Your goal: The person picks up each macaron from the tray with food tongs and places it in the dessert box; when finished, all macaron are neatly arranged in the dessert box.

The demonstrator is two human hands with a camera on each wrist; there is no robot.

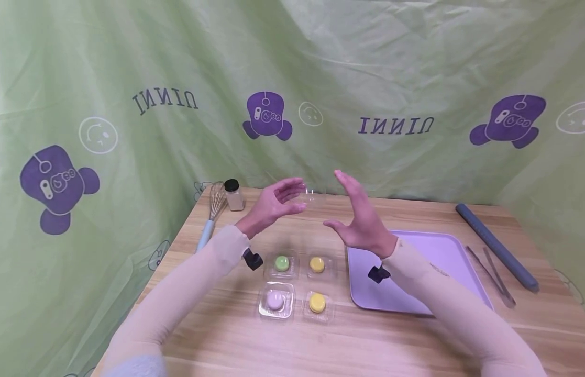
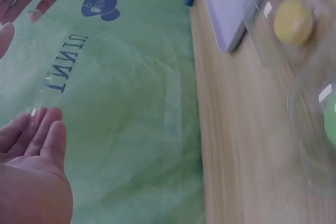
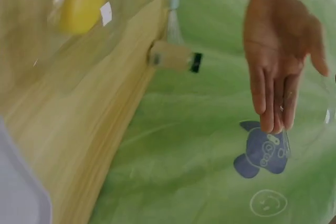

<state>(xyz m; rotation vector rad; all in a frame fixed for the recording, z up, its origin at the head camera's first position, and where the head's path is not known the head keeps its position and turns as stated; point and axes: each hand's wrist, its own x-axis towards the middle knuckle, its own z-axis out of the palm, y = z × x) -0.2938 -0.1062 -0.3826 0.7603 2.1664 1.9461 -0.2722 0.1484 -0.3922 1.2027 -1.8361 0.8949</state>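
Above the table, my left hand [image 1: 273, 204] holds a clear plastic lid [image 1: 312, 196] at its edge, between curved fingers and thumb. The lid is so see-through that little more than glints show. Facing it, my right hand [image 1: 360, 220] is raised with straight fingers and the thumb spread, holding nothing. Below the hands lie clear plastic trays, each with a macaron: a green macaron [image 1: 282, 263], a yellow macaron [image 1: 317, 264], a lilac macaron [image 1: 275, 300] and another yellow macaron [image 1: 317, 302]. In the right wrist view, the left palm [image 3: 275, 51] is visible.
A purple tray [image 1: 419, 246] lies under the right forearm. Beyond it are metal tongs [image 1: 492, 275] and a blue-grey rolling pin [image 1: 497, 246]. At the back left are a whisk [image 1: 212, 214] and a black-capped jar [image 1: 234, 196]. A green curtain [image 1: 320, 63] hangs behind the table.
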